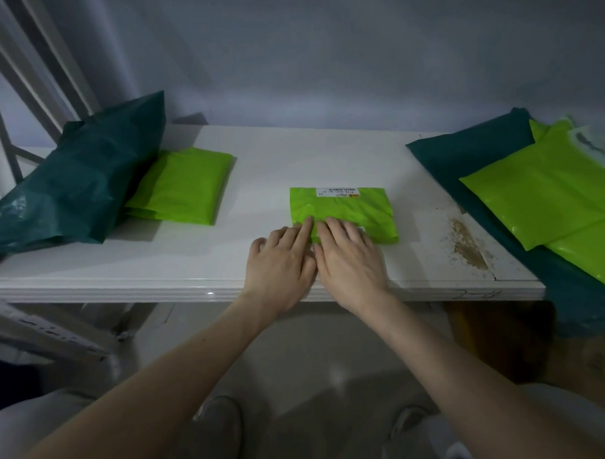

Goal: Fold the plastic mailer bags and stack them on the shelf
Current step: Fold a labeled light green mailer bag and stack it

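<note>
Left hand (278,261), right hand (350,258): fingers straight, flat, pressing near edge of folded lime-green plastic mailer bag (343,212), mid white shelf board (292,168). Advice: press crease firmly outward, expel air. Folded green stack (186,185) far left.

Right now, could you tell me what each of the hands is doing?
Left hand: open, fingers pressing the folded green mailer.
Right hand: open, pressing it too.

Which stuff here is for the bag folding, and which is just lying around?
For the job:
- folded green mailer, pressed flat by the left hand and right hand
- folded green stack
- unfolded green mailers
- white shelf

Just lying about:
- dark green bag on the left
- brown stain
- metal frame
</note>
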Demonstrator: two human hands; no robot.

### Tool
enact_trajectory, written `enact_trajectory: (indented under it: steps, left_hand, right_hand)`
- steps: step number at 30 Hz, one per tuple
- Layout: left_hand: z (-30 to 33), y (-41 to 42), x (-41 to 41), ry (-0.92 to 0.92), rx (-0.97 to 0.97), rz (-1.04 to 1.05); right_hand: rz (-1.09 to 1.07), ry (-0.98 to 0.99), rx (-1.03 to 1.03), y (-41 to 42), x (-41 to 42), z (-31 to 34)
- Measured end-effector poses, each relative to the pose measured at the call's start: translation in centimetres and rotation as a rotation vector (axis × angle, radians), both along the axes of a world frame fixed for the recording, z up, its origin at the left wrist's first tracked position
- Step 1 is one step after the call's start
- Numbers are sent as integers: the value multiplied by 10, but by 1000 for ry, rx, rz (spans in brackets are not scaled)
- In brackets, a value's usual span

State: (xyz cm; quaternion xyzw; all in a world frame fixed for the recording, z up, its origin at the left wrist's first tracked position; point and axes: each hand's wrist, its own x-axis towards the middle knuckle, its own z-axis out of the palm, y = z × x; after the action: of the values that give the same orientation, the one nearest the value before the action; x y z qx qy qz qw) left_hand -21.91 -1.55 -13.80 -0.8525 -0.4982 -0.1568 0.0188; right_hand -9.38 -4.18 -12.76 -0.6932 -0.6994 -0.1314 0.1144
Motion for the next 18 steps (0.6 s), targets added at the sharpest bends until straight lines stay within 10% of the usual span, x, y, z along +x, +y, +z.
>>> enact_trajectory:
  steps: [18]
  left_hand:
    - [0,2,15,119,220,16]
  right_hand:
    - [-27,-2,-11,-15,25,2]
